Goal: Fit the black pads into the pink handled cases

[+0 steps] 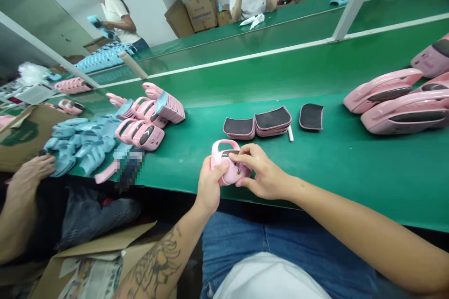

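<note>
The green workbench [333,163] spreads before me. Large glossy pink cases [403,119] sit toward its right end, and a heap of light blue parts [91,142] lies off to my left. My left hand [208,189] grips the side of one handled pink case [230,175] near the bench's front edge; my right hand [264,173] pinches its other side, fingers over the front, thumb lower down. Just beyond are two stacks of dark-faced panels [271,119], then a single curved panel [311,117], and a slim white stick [291,133] beside the right stack.
</note>
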{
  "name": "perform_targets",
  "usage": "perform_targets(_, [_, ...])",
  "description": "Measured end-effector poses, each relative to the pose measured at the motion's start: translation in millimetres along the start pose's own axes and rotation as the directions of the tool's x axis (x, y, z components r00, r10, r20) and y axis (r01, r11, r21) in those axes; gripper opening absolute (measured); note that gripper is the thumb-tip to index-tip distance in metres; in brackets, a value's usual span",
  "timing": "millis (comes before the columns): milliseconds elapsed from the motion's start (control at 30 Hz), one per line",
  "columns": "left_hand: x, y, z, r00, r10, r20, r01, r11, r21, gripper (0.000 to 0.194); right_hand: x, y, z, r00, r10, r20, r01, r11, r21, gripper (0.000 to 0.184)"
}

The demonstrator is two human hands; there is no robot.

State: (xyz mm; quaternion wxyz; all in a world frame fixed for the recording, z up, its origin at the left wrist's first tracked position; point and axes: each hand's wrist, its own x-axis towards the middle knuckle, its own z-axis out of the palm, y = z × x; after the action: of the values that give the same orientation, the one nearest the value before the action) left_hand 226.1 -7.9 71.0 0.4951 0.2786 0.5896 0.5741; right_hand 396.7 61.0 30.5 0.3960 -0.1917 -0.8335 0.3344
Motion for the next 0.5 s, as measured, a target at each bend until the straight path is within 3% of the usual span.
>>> perform_targets(133, [-0.2, 6.2, 3.2, 0.997, -0.075, 0.01, 0.075, 0.997, 0.008, 0.055, -1.1, -0.1, 1.0, 1.0, 0.021, -0.007, -0.021, 1.0, -0.001, 0.071])
perform_targets(333, [-0.3, 12.3, 2.4, 0.995, -0.077, 0.067, 0.074, 0.996, 0.046, 0.067, -0.3, 0.0, -1.1, 1.0, 0.011, 0.001, -0.011, 1.0, -0.016, 0.071])
perform_targets(500, [-4.2, 12.4, 15.8, 0.996, -0.078, -0.042, 0.077, 0.997, -0.021, 0.058, -2.6, -1.4, 4.2, 0.999, -0.021, -0.033, 0.019, 0.997, -0.072, 0.072])
